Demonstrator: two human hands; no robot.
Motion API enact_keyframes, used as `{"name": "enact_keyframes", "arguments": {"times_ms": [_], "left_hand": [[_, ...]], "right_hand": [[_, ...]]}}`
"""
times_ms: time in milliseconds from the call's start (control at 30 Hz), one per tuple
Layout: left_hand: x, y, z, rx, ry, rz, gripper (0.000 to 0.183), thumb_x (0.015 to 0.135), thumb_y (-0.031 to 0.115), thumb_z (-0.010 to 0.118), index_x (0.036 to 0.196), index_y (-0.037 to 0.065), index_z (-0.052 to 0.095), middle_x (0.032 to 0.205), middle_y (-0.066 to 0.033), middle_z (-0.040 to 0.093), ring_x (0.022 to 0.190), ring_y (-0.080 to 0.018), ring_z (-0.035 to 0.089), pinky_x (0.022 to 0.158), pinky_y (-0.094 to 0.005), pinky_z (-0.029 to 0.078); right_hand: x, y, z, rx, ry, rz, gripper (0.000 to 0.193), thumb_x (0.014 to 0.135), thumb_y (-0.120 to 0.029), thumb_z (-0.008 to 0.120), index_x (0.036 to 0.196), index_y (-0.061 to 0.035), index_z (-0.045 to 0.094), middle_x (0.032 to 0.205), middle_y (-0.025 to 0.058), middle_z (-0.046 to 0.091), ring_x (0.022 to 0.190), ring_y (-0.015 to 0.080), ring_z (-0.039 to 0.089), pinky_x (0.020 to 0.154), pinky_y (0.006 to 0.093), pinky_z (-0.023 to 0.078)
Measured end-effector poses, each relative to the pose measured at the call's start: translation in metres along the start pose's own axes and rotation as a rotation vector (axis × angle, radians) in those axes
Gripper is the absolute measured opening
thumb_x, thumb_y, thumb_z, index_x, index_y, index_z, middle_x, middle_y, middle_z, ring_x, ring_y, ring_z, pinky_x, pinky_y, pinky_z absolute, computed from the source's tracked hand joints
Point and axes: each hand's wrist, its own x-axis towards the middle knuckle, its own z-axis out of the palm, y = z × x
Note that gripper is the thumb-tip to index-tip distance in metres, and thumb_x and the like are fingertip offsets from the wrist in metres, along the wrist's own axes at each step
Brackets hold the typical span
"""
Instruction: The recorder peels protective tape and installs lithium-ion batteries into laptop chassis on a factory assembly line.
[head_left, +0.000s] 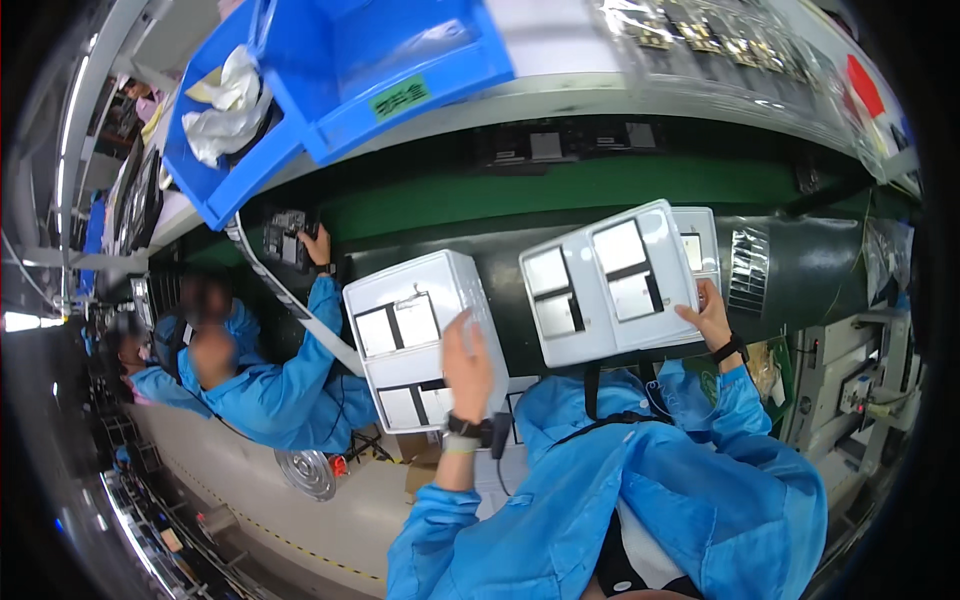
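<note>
My right hand (711, 318) grips the right edge of a white plastic tray (585, 310), its thumb on top of the rim. The tray is tilted and carries several flat rectangular parts (620, 247), silver-white with black strips. Another white tray (705, 226) shows partly from behind it. To the left, a stack of white trays (470, 290) carries similar parts (413, 322). My left hand (468, 368) is over the right side of that stack, fingers stretched out and slightly blurred, holding nothing. Whether it touches the tray I cannot tell.
Blue bins (400, 45) stand on the shelf (560, 85) above the dark green bench (430, 195). At left, a co-worker in a blue smock (290, 390) has a hand (317, 245) on a dark part. A sheet of black strips (748, 268) lies right of the trays.
</note>
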Motion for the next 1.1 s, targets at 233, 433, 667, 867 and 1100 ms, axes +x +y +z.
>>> {"name": "enact_keyframes", "arguments": {"times_ms": [233,433,667,867,1100], "left_hand": [[-0.060,-0.070,0.160,-0.317,-0.174,-0.682,0.085,0.097,0.047,0.062,0.142,-0.019,0.033,0.142,-0.0345,0.049,0.134,-0.0398,0.049,0.113,-0.0398,0.037],[-0.140,-0.130,0.189,-0.531,0.042,-0.719,0.051,0.101,0.028,0.059,0.133,-0.009,0.048,0.130,-0.0203,0.058,0.116,-0.0298,0.059,0.099,-0.0397,0.048],[-0.149,-0.112,0.167,-0.949,-0.037,-1.126,0.046,0.104,0.025,0.056,0.131,-0.011,0.047,0.128,-0.0205,0.057,0.111,-0.0311,0.064,0.095,-0.0422,0.056],[-0.149,-0.114,0.174,-0.926,-0.091,-1.073,0.047,0.106,0.029,0.053,0.129,-0.013,0.046,0.125,-0.0256,0.060,0.106,-0.0345,0.068,0.093,-0.0383,0.059],[-0.152,-0.132,0.170,-0.923,-0.176,-1.081,0.046,0.106,0.030,0.055,0.125,-0.011,0.045,0.120,-0.0212,0.061,0.105,-0.0349,0.069,0.092,-0.0399,0.060]], "right_hand": [[0.024,-0.002,-0.041,-0.269,-0.335,-0.044,0.064,0.069,-0.011,0.090,0.121,0.0009,0.055,0.114,0.0102,0.062,0.106,0.0199,0.064,0.092,0.0346,0.054],[0.112,-0.001,0.018,-0.254,-0.585,-0.067,0.070,0.070,-0.011,0.088,0.130,0.0035,0.057,0.124,0.0136,0.066,0.118,0.0216,0.061,0.106,0.0343,0.047],[0.224,-0.014,0.118,-0.543,-0.627,-0.053,0.068,0.066,-0.013,0.081,0.130,0.0007,0.064,0.123,0.0175,0.069,0.116,0.0301,0.065,0.104,0.0344,0.048],[0.254,-0.018,0.151,-0.609,-0.432,-0.098,0.061,0.064,-0.020,0.079,0.121,-0.0007,0.070,0.118,0.0193,0.072,0.110,0.0329,0.069,0.097,0.0368,0.054],[0.253,-0.044,0.172,-0.726,-0.197,-0.051,0.046,0.073,-0.035,0.071,0.112,-0.0107,0.076,0.114,0.0219,0.072,0.107,0.0415,0.067,0.096,0.0462,0.053]]}}
